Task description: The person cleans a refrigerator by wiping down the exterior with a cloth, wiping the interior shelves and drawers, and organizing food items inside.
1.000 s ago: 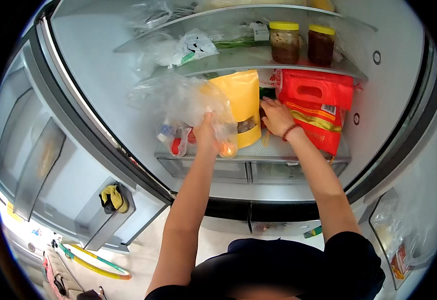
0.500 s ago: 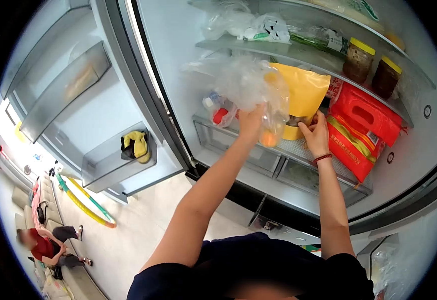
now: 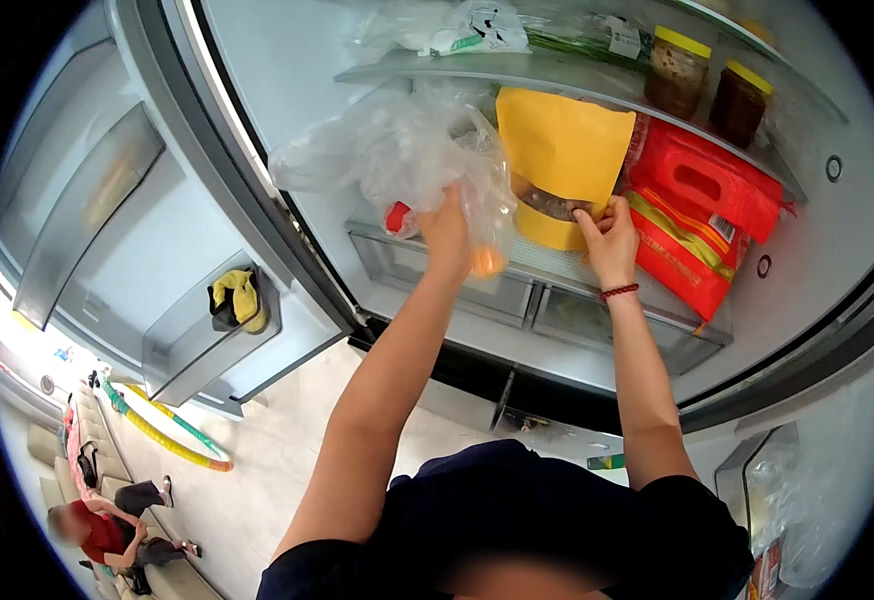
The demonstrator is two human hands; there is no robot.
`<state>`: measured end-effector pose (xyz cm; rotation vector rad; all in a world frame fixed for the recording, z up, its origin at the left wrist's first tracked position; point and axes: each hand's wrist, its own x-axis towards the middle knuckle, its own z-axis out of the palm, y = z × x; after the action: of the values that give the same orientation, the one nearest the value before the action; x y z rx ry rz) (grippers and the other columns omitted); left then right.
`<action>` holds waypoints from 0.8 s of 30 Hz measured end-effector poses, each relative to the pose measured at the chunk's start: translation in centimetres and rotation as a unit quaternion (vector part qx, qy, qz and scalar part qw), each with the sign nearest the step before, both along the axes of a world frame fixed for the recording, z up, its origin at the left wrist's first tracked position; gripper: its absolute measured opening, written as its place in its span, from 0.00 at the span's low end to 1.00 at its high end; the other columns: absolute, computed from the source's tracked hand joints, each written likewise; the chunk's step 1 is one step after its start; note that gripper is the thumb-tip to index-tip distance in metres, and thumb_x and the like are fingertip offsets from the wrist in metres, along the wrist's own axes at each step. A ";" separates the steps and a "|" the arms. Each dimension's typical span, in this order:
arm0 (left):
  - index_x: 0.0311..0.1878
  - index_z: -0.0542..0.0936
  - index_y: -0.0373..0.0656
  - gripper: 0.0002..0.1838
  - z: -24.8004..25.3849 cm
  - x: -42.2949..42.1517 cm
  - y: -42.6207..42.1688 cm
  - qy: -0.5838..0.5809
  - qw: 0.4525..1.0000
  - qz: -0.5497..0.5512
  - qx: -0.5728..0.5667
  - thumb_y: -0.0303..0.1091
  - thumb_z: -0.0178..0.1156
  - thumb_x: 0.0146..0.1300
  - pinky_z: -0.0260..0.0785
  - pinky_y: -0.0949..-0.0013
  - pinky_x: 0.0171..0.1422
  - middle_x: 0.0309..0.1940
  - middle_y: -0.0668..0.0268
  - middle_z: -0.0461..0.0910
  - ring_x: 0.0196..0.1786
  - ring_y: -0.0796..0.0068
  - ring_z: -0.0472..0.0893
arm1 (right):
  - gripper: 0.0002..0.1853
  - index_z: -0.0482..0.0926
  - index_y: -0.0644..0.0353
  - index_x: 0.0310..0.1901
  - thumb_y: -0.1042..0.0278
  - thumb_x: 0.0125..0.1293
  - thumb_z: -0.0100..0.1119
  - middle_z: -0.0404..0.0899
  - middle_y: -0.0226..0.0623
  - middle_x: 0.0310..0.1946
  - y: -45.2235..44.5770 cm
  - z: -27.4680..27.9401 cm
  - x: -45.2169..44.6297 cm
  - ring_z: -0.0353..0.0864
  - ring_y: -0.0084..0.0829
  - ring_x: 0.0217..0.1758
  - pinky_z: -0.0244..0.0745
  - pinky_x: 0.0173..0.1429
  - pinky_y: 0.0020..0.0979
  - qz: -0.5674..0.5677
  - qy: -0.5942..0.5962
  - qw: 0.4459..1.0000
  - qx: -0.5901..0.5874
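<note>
My left hand is closed on a crumpled clear plastic bag in the fridge's lower space. A round orange item sits at the bottom of the bag, below my fingers. My right hand pinches the lower right edge of a yellow pouch, beside its see-through window with dark contents. The pouch stands upright at the back. Right of it leans a red package with a cut-out handle. A small red object shows left of my left hand, partly behind the bag.
Overhead, a glass shelf holds two yellow-lidded jars, greens and white bags. Clear drawers lie below. The open fridge door stands left, with a yellow-and-black item in its bin. A person sits on a sofa.
My left hand has drawn the plastic bag left, away from the yellow pouch, uncovering more of its front and window. My right hand stays at the pouch's edge. The view has shifted slightly.
</note>
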<state>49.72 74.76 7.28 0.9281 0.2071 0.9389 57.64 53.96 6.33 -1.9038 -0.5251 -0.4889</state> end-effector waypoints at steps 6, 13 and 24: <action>0.59 0.71 0.35 0.20 0.9 3.1 -2.0 -0.018 0.998 0.022 -0.056 0.32 0.59 0.67 0.70 0.67 0.57 0.55 0.63 0.76 0.55 0.71 0.76 | 0.27 0.70 0.65 0.57 0.66 0.58 0.67 0.76 0.47 0.43 -0.6 1.7 -5.8 0.77 0.38 0.38 0.74 0.44 0.36 -0.104 -0.101 0.989 0.015; 0.50 0.79 0.35 0.16 -0.9 5.9 0.2 0.048 0.983 0.020 0.175 0.34 0.62 0.63 0.71 0.67 0.50 0.45 0.61 0.81 0.45 0.66 0.80 | 0.21 0.75 0.62 0.54 0.66 0.60 0.63 0.74 0.48 0.53 4.8 -0.2 -6.4 0.72 0.48 0.56 0.70 0.58 0.39 0.182 -0.222 0.933 -0.219; 0.64 0.69 0.37 0.37 -0.8 -1.6 1.5 0.222 0.697 0.235 0.640 0.42 0.66 0.51 0.64 0.46 0.60 0.54 0.46 0.72 0.57 0.44 0.72 | 0.22 0.77 0.58 0.55 0.66 0.58 0.62 0.71 0.47 0.62 13.8 -6.2 1.6 0.65 0.48 0.67 0.62 0.69 0.44 0.137 -0.216 0.946 -0.200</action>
<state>48.15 76.30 6.48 2.5195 0.1829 1.3050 59.21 67.80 0.09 -2.0601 -1.2398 -0.6560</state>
